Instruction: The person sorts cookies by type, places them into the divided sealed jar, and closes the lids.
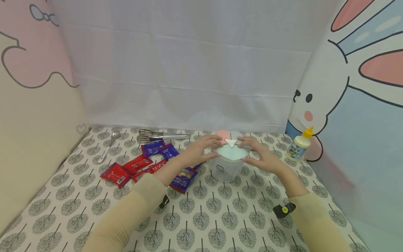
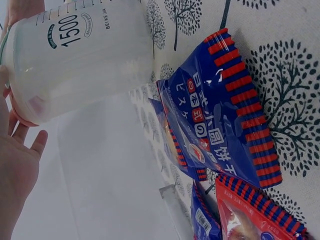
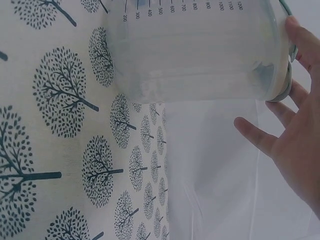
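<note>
A translucent measuring canister (image 1: 225,171) marked 1500 stands upright on the cloth. Its lid (image 1: 233,153) has pink, grey and mint segments around a white centre piece. From the left, my left hand (image 1: 199,150) touches the lid's edge, with thumb and fingers spread; one finger sticks out free in the left wrist view. On the opposite side my right hand (image 1: 262,157) touches the rim likewise, one finger pointing away from the canister wall (image 3: 200,60). Part of the lid is hidden behind the fingers.
Blue snack packets (image 1: 182,180) and red snack packets (image 1: 116,175) lie left of the canister. Behind them are two metal-handled whisk-like utensils (image 1: 167,137), with a spoon (image 1: 108,147) farther left. A yellow-capped bottle (image 1: 298,145) stands at right. Curtains surround the tree-patterned tablecloth (image 1: 214,224).
</note>
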Demonstrator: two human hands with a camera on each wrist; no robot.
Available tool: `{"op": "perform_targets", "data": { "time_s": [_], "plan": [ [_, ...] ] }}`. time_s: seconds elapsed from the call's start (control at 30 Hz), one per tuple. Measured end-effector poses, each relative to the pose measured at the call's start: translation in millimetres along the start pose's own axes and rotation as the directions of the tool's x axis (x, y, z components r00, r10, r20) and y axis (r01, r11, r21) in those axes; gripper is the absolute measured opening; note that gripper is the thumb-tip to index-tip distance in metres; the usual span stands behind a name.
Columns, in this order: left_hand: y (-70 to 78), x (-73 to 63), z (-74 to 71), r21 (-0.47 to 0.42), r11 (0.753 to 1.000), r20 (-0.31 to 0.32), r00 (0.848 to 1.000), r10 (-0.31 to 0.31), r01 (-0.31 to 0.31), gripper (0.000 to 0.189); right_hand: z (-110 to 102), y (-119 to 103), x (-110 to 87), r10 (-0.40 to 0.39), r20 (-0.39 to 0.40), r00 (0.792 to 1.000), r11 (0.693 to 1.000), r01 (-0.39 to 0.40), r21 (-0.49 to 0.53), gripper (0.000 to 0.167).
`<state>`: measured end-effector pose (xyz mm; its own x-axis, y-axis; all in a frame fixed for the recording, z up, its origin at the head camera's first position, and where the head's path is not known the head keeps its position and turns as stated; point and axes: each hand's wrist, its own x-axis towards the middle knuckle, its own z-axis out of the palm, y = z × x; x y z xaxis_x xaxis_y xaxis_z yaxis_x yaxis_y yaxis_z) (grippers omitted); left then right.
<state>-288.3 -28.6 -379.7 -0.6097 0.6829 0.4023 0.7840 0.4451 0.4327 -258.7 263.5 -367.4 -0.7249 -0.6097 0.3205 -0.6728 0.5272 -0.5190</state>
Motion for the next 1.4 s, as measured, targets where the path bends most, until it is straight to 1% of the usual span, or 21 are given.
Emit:
{"op": "perform_targets", "data": {
  "time_s": [0.17, 0.33, 0.5, 0.6, 0.7, 0.77, 0.87, 0.97, 1.03, 1.1, 1.17, 1.23, 1.33, 1.4],
  "plan": [
    [1.0, -0.8, 0.1, 0.015, 1.000, 0.004, 1.000, -0.011, 0.011, 0.038, 0.9, -0.1, -0.4, 0.005, -0.004, 1.000, 1.000, -0.005, -0.013, 0.044],
    [1.0, 0.8, -1.4, 0.027, 1.000, 0.006, 1.000, -0.003, 0.003, 0.038, 2.2, 0.2, -0.4, -0.005, -0.022, 1.000, 1.000, 0.005, -0.021, 0.043],
    [0.4, 4.4, -3.6, -0.010, 1.000, -0.013, 1.000, -0.025, 0.025, 0.035, 3.9, -0.4, 1.5, 0.010, -0.049, 0.999, 0.999, -0.009, 0.031, 0.034],
    [-0.2, 6.5, -4.8, -0.038, 0.999, -0.036, 0.999, -0.030, 0.029, 0.031, 4.3, -1.3, 2.6, 0.022, -0.050, 0.998, 0.998, -0.019, 0.057, 0.033],
    [-0.9, 9.4, -5.7, -0.056, 0.998, -0.056, 0.998, -0.023, 0.019, 0.028, 3.2, -4.7, 3.1, 0.023, -0.042, 0.999, 0.999, -0.021, 0.050, 0.038],
    [-1.3, 11.6, -6.1, -0.063, 0.998, -0.063, 0.998, -0.025, 0.021, 0.027, 0.7, -11.6, 2.9, 0.024, -0.040, 0.999, 0.998, -0.022, 0.066, 0.041],
    [-1.3, 15.1, -6.2, -0.068, 0.997, -0.064, 0.997, -0.044, 0.039, 0.029, -4.5, -25.6, 2.9, 0.027, -0.040, 0.999, 0.995, -0.023, 0.100, 0.045],
    [-0.9, 17.5, -5.9, -0.075, 0.995, -0.061, 0.996, -0.072, 0.067, 0.032, -7.4, -34.2, 2.0, 0.048, -0.042, 0.998, 0.993, -0.043, 0.107, 0.050],
    [0.3, 19.2, -5.9, -0.093, 0.992, -0.060, 0.994, -0.092, 0.086, 0.034, -6.2, -31.8, 0.5, 0.070, -0.050, 0.996, 0.993, -0.065, 0.096, 0.057],
    [1.6, 21.0, -5.9, -0.108, 0.988, -0.061, 0.991, -0.116, 0.109, 0.036, -3.1, -23.3, -1.4, 0.091, -0.066, 0.994, 0.992, -0.084, 0.091, 0.066],
    [3.2, 22.5, -6.3, -0.122, 0.984, -0.064, 0.988, -0.137, 0.129, 0.036, 0.5, -14.2, -2.8, 0.084, -0.086, 0.993, 0.993, -0.076, 0.092, 0.077],
    [4.6, 23.6, -6.7, -0.127, 0.981, -0.068, 0.986, -0.153, 0.143, 0.036, 3.2, -5.0, -3.2, 0.078, -0.099, 0.992, 0.993, -0.069, 0.094, 0.083],
    [5.3, 24.2, -6.7, -0.123, 0.980, -0.074, 0.983, -0.166, 0.156, 0.035, 4.2, -2.4, -2.8, 0.064, -0.110, 0.992, 0.994, -0.054, 0.092, 0.085],
    [5.5, 24.3, -6.4, -0.122, 0.980, -0.079, 0.983, -0.166, 0.156, 0.034, 3.1, -8.4, -2.2, 0.066, -0.111, 0.992, 0.993, -0.055, 0.101, 0.084]
  ]
}}
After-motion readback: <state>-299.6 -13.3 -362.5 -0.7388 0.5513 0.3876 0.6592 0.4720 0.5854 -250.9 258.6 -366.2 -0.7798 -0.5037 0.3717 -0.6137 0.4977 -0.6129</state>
